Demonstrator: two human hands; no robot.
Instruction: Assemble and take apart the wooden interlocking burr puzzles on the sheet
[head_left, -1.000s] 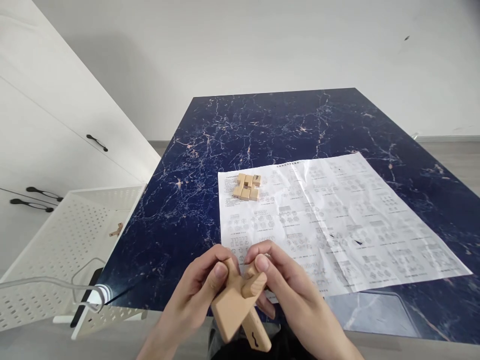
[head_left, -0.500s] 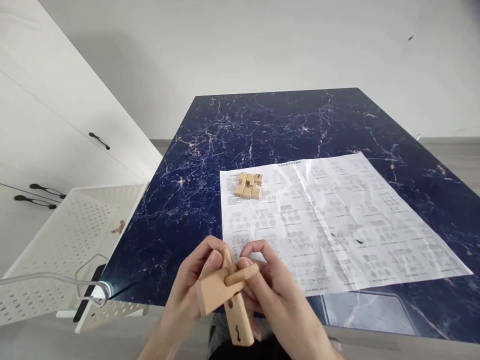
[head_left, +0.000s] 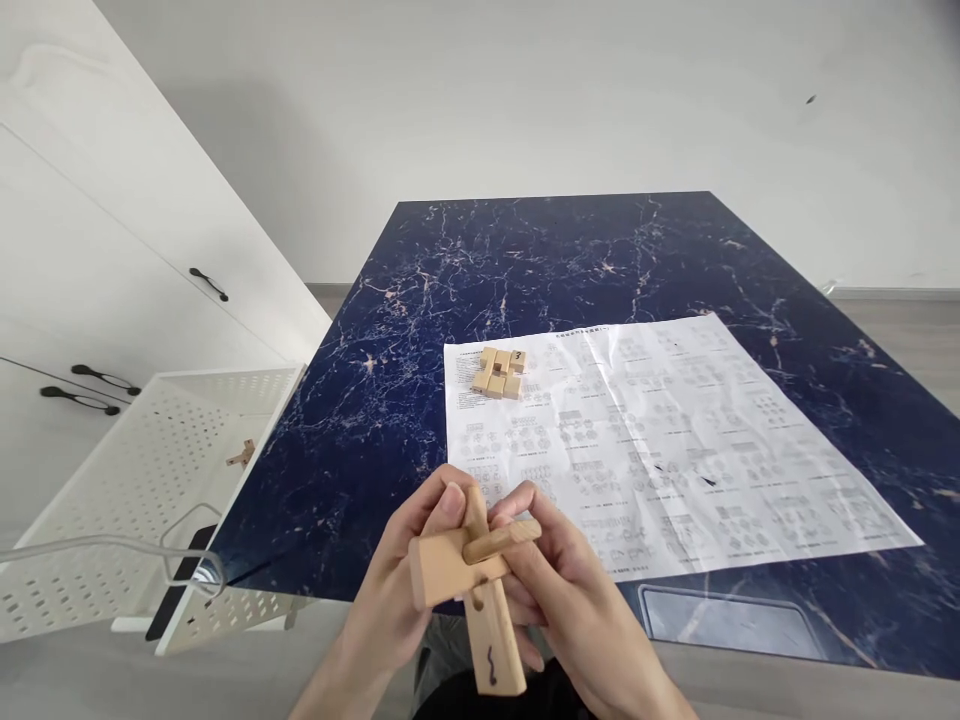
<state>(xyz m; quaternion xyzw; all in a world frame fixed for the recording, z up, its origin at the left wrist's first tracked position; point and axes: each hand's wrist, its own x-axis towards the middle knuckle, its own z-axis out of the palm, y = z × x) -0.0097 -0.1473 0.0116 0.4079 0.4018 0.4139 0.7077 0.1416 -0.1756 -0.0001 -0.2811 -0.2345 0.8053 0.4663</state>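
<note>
Holding wooden puzzle [head_left: 481,572] in front of paper sheet [head_left: 600,440], near its left end. Pinching upper end of marked bar [head_left: 495,640] in grip of left hand [head_left: 420,535]; grasping puzzle's right side in grip of right hand [head_left: 559,560]. Noted: bar's long axis running from sheet toward wearer, squiggle end nearest, slightly rightward; flat piece [head_left: 442,572] pointing left, crosspiece [head_left: 506,540] slanting right and sheetward. Seen on sheet's far left corner: block cluster [head_left: 504,385], marked 3.
</note>
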